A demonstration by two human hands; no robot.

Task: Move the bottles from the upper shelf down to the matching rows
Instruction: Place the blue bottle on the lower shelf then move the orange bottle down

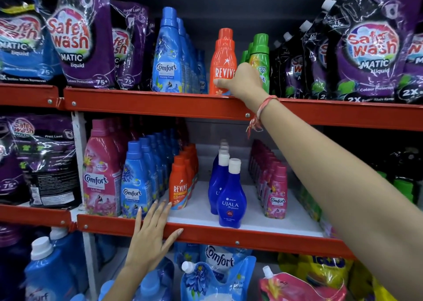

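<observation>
Orange Revive bottle [223, 62] on upper shelf [146, 101] gripped low by right hand [242, 81], fingers hidden behind it, left hand [151, 234] laid flat and spread on lower shelf edge [251, 239], matching orange row [183, 177] partly blocked from view.

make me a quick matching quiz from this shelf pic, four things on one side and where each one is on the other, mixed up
Things:
1. orange Revive bottle in the right hand
2. Ujala bottle
3. left hand
4. green bottle

Places:
A. resting on the red front edge of the middle shelf
B. upper shelf, just right of the gripped bottle
C. upper shelf, between the blue Comfort bottles and the green ones
D. front of the blue, white-capped row on the middle shelf

Pairs: 1-C, 2-D, 3-A, 4-B
</observation>
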